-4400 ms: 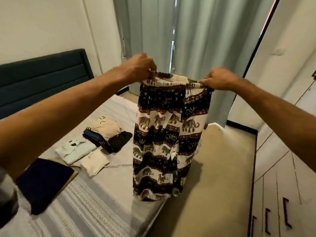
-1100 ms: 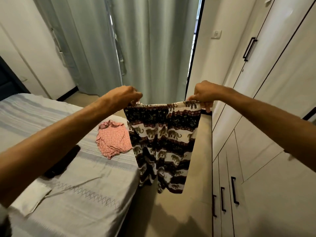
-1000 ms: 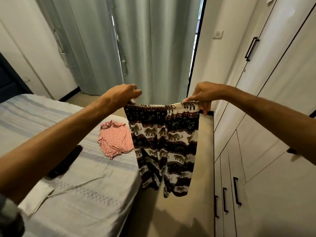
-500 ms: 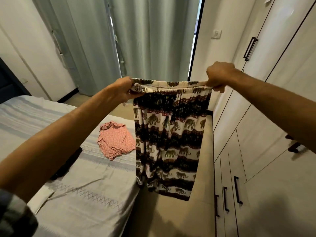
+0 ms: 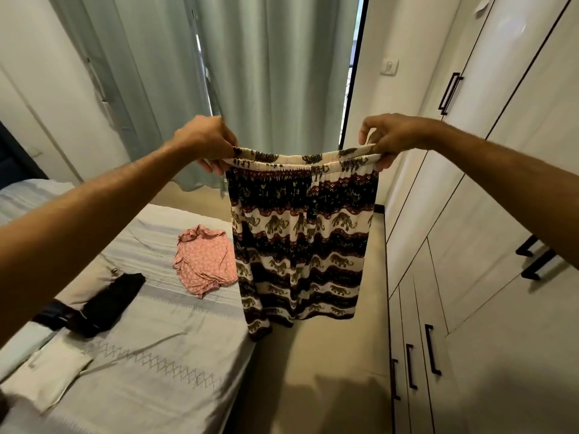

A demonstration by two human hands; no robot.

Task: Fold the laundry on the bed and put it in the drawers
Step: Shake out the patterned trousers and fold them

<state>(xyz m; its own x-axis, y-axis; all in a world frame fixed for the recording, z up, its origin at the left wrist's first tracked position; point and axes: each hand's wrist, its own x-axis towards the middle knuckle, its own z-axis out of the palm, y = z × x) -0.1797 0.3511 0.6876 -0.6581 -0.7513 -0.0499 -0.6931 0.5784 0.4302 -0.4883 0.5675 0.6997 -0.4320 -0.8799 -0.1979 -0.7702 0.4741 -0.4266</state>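
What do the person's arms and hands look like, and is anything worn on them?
Both forearms are bare. The left hand and the right hand carry no glove, and no ring or watch shows. No sleeve can be seen on either arm.

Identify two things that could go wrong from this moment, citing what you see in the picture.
The elephant-print trousers hang from the left hand and right hand over the floor gap, not the bed; a slipped grip would likely drop them there. Laying them down carelessly could cover the unfolded pink garment.
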